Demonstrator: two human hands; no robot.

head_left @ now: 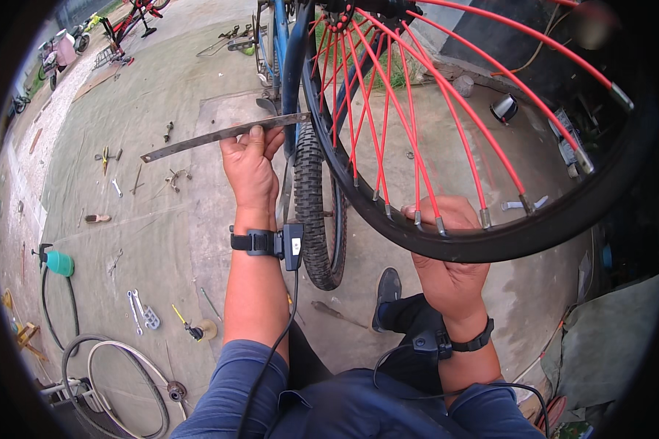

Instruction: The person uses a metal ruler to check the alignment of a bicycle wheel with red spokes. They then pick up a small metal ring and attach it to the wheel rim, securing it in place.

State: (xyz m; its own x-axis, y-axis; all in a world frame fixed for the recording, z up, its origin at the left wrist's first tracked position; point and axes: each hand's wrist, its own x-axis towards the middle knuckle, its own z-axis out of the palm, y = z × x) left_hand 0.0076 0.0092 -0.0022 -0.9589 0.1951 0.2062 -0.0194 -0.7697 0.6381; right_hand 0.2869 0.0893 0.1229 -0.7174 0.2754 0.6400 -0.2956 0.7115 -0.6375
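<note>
My left hand (252,164) is closed on a flat metal strip (183,145), thumb on top and fingers under it. The strip's right end reaches the side of a black bicycle wheel rim (366,205); whether it touches is hard to tell. Red-covered spokes (454,117) run from the hub (338,16) to silver ends at the rim, which carries no tyre. My right hand (454,282) grips the rim's near edge, fingers inside and palm below. Beside the rim stand a blue bicycle frame (293,66) and a knobbly black tyre (311,205).
Tools lie on the ground at left: pliers (105,159), wrenches (133,311) and a wooden-handled tool (97,218). A green spray bottle (58,263) and looped hoses or tyres (117,344) are nearer. A dark cup-shaped thing (503,108) lies right; a red bicycle (117,33) is far left.
</note>
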